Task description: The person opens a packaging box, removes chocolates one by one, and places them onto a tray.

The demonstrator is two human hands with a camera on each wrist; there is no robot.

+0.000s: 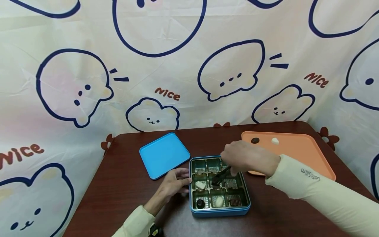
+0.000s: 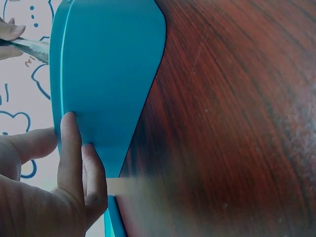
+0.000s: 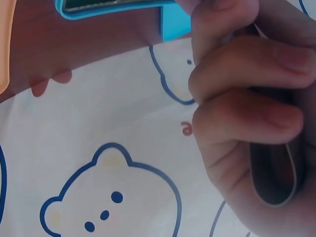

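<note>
A blue tin with a gold compartmented insert stands on the table. My left hand rests against its left side, fingertips on the blue wall and thumb by the rim. My right hand is above the tin and grips a pair of tongs, whose bent end shows below the curled fingers. The tongs' tips reach into the middle compartment; whether they pinch anything cannot be made out. A white piece lies in the middle-left compartment. The front row holds a dark round piece, a white oval and a brown square.
An orange tray at the back right bears a dark oval piece and a white piece. Left of the tin lies a blue lid. A patterned cloth hangs behind the table.
</note>
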